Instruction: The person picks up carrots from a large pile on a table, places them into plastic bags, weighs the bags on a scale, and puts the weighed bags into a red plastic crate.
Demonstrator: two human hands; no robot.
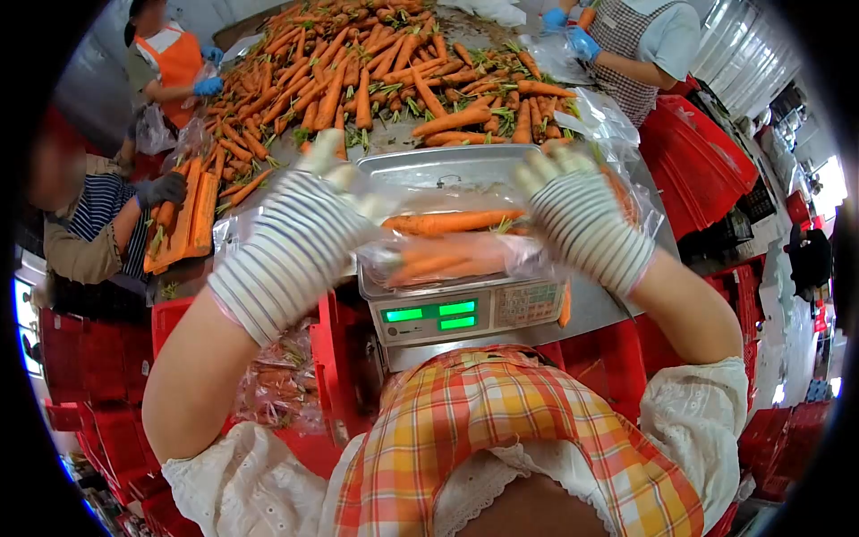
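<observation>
A clear plastic bag of carrots (456, 253) lies across the metal pan of a digital scale (429, 322) in front of me; its lower part is blurred. My left hand (295, 237), in a striped cream glove, is raised at the pan's left side, thumb and fingers apart. On the opposite side is my right hand (582, 215), gloved alike, with its fingers spread and smeared by motion. Neither hand visibly grips anything. Contact between the hands and the bag cannot be made out. Green digits glow on the scale's display, too blurred to read.
A large heap of loose carrots (358, 67) covers the metal table behind the scale. Plastic bags (608, 125) lie at its right. Co-workers stand left and back right; one gloved hand (161, 190) is by an orange tray (192, 224). Red crates (698, 157) surround me, some holding bagged carrots (282, 380).
</observation>
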